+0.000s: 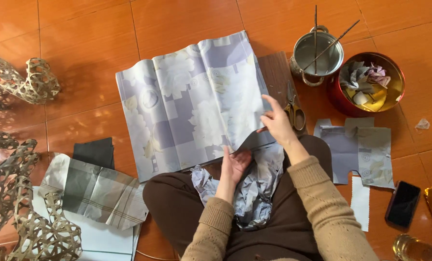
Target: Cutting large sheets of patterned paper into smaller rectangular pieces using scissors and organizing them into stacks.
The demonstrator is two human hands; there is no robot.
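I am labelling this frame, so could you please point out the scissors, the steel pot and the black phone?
scissors (pixel 294 107), head view, on the blades above the handles.
steel pot (pixel 307 52), head view, on its inner wall.
black phone (pixel 402 203), head view, middle of its dark screen.

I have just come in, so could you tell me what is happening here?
A person sits on the tiled floor with a large floral paper sheet spread in front. The right hand grips its right edge; the left hand touches its lower edge above crumpled paper in the lap. Scissors lie beside the right hand.
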